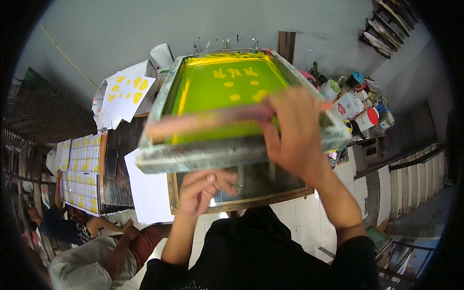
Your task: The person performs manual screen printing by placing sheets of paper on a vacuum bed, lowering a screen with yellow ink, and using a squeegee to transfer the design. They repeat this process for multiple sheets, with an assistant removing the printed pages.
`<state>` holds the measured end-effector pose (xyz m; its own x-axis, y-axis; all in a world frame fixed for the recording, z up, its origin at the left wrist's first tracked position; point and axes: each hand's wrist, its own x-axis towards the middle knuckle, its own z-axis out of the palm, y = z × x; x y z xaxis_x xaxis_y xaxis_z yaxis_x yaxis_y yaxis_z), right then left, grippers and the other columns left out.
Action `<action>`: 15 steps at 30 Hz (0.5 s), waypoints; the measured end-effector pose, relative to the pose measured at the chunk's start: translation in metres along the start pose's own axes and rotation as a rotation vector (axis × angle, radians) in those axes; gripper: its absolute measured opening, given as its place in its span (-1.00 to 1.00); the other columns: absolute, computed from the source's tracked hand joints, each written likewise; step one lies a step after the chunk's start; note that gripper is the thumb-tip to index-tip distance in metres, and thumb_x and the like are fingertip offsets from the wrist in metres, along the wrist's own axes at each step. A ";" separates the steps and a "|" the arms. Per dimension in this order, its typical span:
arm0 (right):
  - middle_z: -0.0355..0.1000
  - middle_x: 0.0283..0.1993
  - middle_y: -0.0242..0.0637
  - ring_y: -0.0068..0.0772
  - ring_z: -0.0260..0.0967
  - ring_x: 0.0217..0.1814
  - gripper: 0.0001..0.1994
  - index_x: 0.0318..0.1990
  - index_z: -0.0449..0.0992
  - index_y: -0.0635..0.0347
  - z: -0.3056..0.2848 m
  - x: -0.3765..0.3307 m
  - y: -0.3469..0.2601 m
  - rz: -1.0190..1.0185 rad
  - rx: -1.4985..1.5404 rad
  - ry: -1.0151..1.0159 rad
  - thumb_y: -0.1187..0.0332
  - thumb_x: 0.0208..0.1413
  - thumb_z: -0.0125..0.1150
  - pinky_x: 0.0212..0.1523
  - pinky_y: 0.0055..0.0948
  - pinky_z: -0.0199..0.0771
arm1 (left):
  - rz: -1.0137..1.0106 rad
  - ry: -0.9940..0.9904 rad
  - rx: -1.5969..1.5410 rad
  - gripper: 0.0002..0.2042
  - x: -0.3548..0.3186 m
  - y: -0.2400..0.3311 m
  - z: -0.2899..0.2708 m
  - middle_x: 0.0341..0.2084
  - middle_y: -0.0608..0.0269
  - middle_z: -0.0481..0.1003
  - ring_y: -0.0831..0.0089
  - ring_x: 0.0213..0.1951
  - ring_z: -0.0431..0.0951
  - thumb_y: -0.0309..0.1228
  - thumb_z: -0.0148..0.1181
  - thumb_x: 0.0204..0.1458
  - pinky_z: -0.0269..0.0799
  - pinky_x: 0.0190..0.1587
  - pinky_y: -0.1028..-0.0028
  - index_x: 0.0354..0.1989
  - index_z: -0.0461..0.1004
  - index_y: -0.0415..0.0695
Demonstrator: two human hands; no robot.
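My right hand [296, 133] is closed round a long wooden squeegee [208, 122], blurred by motion, which lies crosswise over the near part of a screen-printing frame [193, 157]. The frame's mesh [205, 92] is green, with yellow ink smeared along its edges and a yellow pattern of marks and dots. Its near side stands raised above a dark, glossy printing table [256, 181]. Just below that near side is my left hand [205, 191], fingers loosely bent and apart, holding nothing. Whether its fingertips touch the frame I cannot tell.
White sheets [150, 188] lie left of the table. Yellow-printed paper [126, 92] stands behind them, and more prints [82, 174] lie farther left. Two people [92, 256] are at the lower left. Jars and tubs [362, 108] crowd the right. Metal clamps [225, 44] stand at the frame's far end.
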<state>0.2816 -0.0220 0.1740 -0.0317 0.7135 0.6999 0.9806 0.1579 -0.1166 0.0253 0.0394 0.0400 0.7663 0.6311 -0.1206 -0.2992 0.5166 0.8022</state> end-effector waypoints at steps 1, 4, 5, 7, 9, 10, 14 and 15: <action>0.41 -0.13 -0.12 0.00 0.35 -0.08 -0.69 -0.05 0.45 0.20 -0.003 0.027 0.009 -0.073 -0.027 0.119 0.43 0.04 0.33 -0.06 -0.03 0.24 | 0.052 -0.003 0.179 -0.60 0.020 0.009 -0.006 -0.04 -0.29 0.59 0.01 -0.08 0.65 -0.30 0.10 0.26 0.55 0.02 0.27 0.08 0.52 -0.43; 0.48 -0.08 -0.11 0.06 0.39 -0.04 -0.63 0.04 0.49 0.14 -0.019 0.101 0.034 -0.173 -0.148 0.232 0.32 0.06 0.33 -0.08 -0.08 0.23 | 0.149 0.386 1.117 -0.37 0.084 0.009 -0.032 0.27 -0.38 0.32 -0.11 0.35 0.28 -0.10 0.14 0.27 0.11 0.39 0.10 0.35 0.28 -0.34; 0.50 -0.13 -0.07 -0.03 0.42 -0.11 -0.68 0.05 0.49 0.24 -0.024 0.122 0.037 -0.147 -0.131 0.219 0.35 0.16 0.21 -0.10 -0.12 0.35 | 0.137 0.510 1.458 -0.24 0.099 0.001 -0.041 0.41 -0.41 0.15 -0.11 0.50 0.06 -0.04 0.15 0.26 -0.16 0.51 0.03 0.48 0.12 -0.30; 0.53 -0.19 -0.02 -0.15 0.47 -0.20 -0.71 0.06 0.48 0.39 -0.038 0.156 0.038 -0.055 -0.073 0.139 0.37 0.32 0.05 -0.09 -0.17 0.51 | 0.021 0.572 1.666 -0.01 0.100 -0.012 -0.059 0.53 -0.34 -0.18 -0.12 0.58 -0.33 0.09 0.22 0.17 -0.55 0.51 -0.12 0.58 -0.18 -0.18; 0.54 -0.19 -0.01 -0.16 0.48 -0.17 -0.70 0.08 0.47 0.40 -0.068 0.177 0.038 0.126 0.030 -0.052 0.35 0.37 0.01 -0.02 -0.14 0.55 | -0.010 0.622 1.770 0.03 0.089 -0.020 -0.073 0.54 -0.31 -0.22 -0.13 0.58 -0.35 0.14 0.24 0.13 -0.55 0.49 -0.22 0.58 -0.18 -0.19; 0.54 -0.17 -0.01 -0.15 0.49 -0.13 -0.70 0.08 0.47 0.37 -0.067 0.181 0.035 0.168 0.024 -0.076 0.32 0.37 0.02 0.02 -0.12 0.53 | -0.029 0.608 1.703 0.10 0.080 -0.017 -0.084 0.56 -0.27 -0.34 -0.10 0.58 -0.46 0.17 0.28 0.09 -0.65 0.44 -0.32 0.58 -0.24 -0.20; 0.55 -0.07 0.03 -0.08 0.50 0.02 -0.66 0.08 0.48 0.33 -0.053 0.202 0.036 0.190 -0.088 0.030 0.23 0.34 0.09 0.12 -0.08 0.47 | -0.280 0.671 1.330 -0.19 0.025 0.003 -0.132 0.30 -0.19 0.27 0.06 0.37 0.21 -0.07 0.39 0.07 -0.01 0.40 0.02 0.41 0.21 -0.26; 0.56 -0.03 0.05 -0.06 0.51 0.05 -0.65 0.07 0.48 0.32 -0.051 0.209 0.040 0.195 -0.098 0.049 0.21 0.32 0.11 0.14 -0.08 0.45 | -0.340 0.605 0.999 -0.38 0.006 0.015 -0.150 0.11 -0.05 0.54 0.22 0.18 0.49 -0.19 0.40 0.10 0.28 0.30 0.21 0.28 0.44 -0.27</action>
<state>0.3244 0.0992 0.3514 0.1676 0.6895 0.7046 0.9814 -0.0489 -0.1856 -0.0596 0.1382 -0.0364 0.2514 0.8562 -0.4514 0.6393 0.2032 0.7416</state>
